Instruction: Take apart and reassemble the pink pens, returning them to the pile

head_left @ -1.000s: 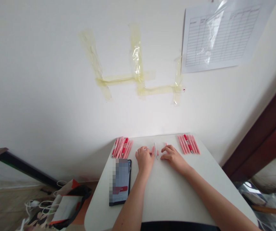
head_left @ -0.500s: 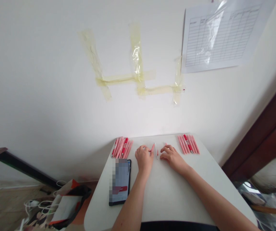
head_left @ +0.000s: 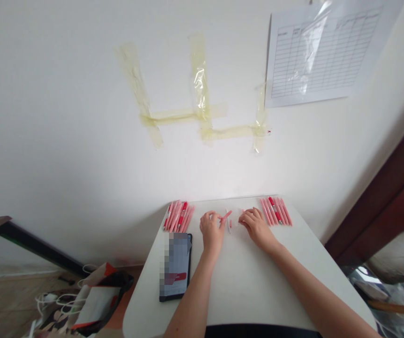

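Note:
My left hand (head_left: 211, 231) rests on the white table (head_left: 244, 281) with its fingers pinched on a pink pen barrel (head_left: 225, 216) that tilts up to the right. A thin white refill (head_left: 228, 224) lies on the table just right of it. My right hand (head_left: 257, 226) lies curled further right, fingertips down on small pen parts that I cannot make out. A bundle of pink pens (head_left: 179, 216) lies at the far left of the table and a row of pink pens (head_left: 276, 211) at the far right.
A black tablet (head_left: 175, 265) lies at the table's left edge. The wall behind carries strips of yellowed tape (head_left: 202, 94) and a printed sheet (head_left: 323, 51) in plastic. Bags and cables (head_left: 89, 300) sit on the floor at left, a dark wooden frame (head_left: 388, 197) at right.
My left hand has tilted the pink barrel up toward the right. My right hand has slid a little to the right, away from the refill.

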A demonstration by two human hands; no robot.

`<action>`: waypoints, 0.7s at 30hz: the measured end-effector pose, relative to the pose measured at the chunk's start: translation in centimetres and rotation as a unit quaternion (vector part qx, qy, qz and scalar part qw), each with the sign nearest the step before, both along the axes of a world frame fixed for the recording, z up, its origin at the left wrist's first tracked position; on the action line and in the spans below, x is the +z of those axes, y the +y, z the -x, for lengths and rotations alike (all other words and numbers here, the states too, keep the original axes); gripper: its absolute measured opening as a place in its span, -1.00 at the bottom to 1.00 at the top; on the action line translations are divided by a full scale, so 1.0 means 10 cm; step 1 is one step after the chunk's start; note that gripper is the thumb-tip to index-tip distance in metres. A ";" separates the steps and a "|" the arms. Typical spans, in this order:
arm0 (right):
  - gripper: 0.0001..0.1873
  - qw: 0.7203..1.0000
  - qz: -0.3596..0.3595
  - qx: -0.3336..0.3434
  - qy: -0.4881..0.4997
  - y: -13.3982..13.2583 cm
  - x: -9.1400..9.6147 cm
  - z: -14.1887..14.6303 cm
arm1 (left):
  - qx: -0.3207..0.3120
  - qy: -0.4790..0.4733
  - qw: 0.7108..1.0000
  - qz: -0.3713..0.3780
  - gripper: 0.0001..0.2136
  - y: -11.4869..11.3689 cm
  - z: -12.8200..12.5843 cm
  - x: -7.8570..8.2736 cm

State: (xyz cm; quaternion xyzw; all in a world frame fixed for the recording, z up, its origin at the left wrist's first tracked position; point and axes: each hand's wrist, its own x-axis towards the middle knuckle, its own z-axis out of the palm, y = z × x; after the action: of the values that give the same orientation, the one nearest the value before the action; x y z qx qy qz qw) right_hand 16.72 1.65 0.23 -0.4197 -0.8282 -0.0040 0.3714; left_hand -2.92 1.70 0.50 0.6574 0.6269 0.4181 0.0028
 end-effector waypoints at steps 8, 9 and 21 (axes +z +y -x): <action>-0.84 0.997 -0.031 -0.057 0.050 0.05 -0.01 -0.09 | -0.029 -0.020 0.999 0.009 -0.95 -0.03 -0.02 0.07; -0.85 0.996 -0.034 -0.061 0.055 0.06 -0.01 -0.10 | -0.031 -0.020 0.999 0.010 -0.95 -0.04 -0.02 0.07; -0.85 0.991 -0.061 -0.083 0.088 0.11 -0.06 -0.15 | -0.044 -0.006 0.999 0.023 -0.93 -0.07 -0.05 0.11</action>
State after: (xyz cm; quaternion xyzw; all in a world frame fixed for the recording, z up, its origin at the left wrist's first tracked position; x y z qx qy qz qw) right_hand 18.22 2.70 -0.33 -0.4621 -0.7530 -0.0487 0.4659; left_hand -2.46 1.00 1.63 0.6818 0.6064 0.4071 0.0405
